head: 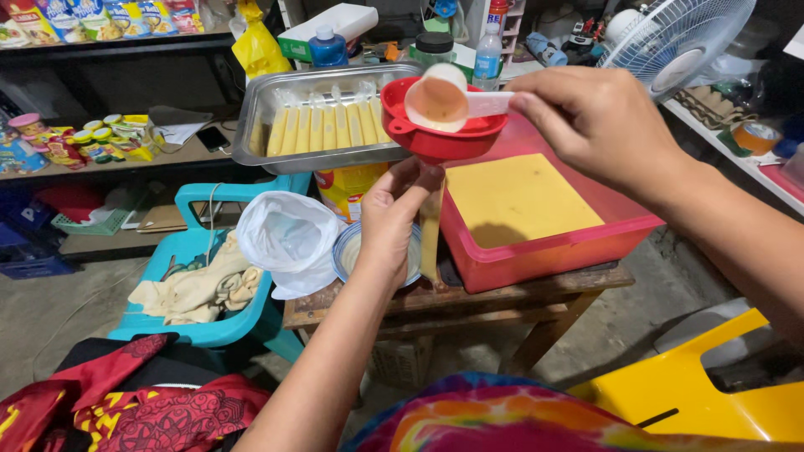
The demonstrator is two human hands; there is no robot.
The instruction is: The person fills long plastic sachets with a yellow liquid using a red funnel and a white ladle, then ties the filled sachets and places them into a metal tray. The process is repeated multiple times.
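Head view: a person's two bare hands work over a small wooden table (536,293).
Left hand (392,219): raised under a red plastic funnel (440,134), fingers closed around the funnel's spout and the top of a long, narrow clear plastic bag (430,234) partly filled with yellow liquid, which hangs down from the funnel.
Right hand (599,121): thumb and fingers pinched on the handle of a white plastic ladle (440,99), its bowl tilted into the funnel's mouth.
Red rectangular plastic tub (544,251): on the table just below and right of the funnel, holding yellow liquid.
Metal tray (251,138): behind the funnel, carrying a row of filled yellow tubes lying side by side.
Small blue-rimmed bowl (345,251): on the table beside the left wrist.
White plastic bag (285,238): at the table's left edge, next to a teal plastic chair (197,243) holding cream cloth.
White electric fan (670,38): upper right.
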